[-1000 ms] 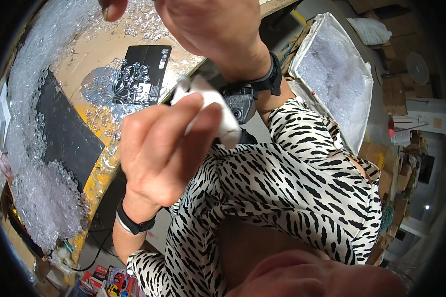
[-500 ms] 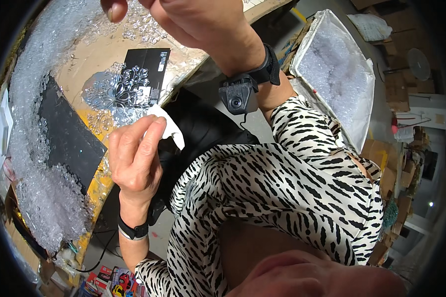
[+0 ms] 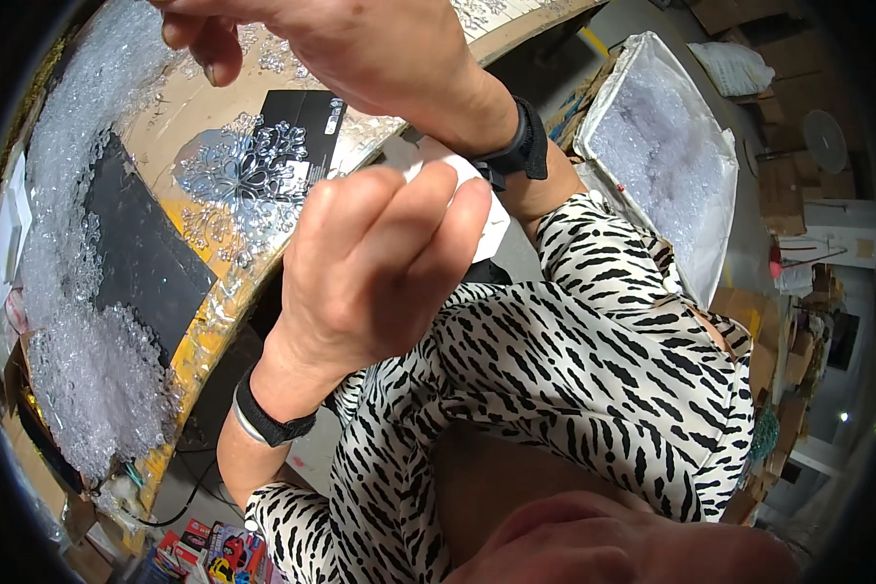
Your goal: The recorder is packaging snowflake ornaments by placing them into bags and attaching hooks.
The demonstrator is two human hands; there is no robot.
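Note:
My left hand [image 3: 370,263] is raised in front of my chest, fingers closed on a crumpled white piece of paper or tissue [image 3: 492,234]. Reaching over the table from the right, my right hand [image 3: 360,49] has curled fingers; the upper edge cuts off part of them, so whatever they hold is out of sight. Below it, clear plastic snowflakes [image 3: 238,180] lie overlapping near the table edge. They partly cover a black printed card [image 3: 302,112] with a white label.
Heaps of small clear plastic pieces [image 3: 102,389] line the table's left side beside a dark sheet [image 3: 146,243]. A white-lined box [image 3: 657,146] of similar clear pieces stands at right. Colourful packages [image 3: 224,555] lie below, and cardboard boxes [image 3: 779,185] are stacked far right.
My left hand has moved up and right with the white paper, now close to my right wrist. My right hand has shifted slightly left and down, showing more of its fingers.

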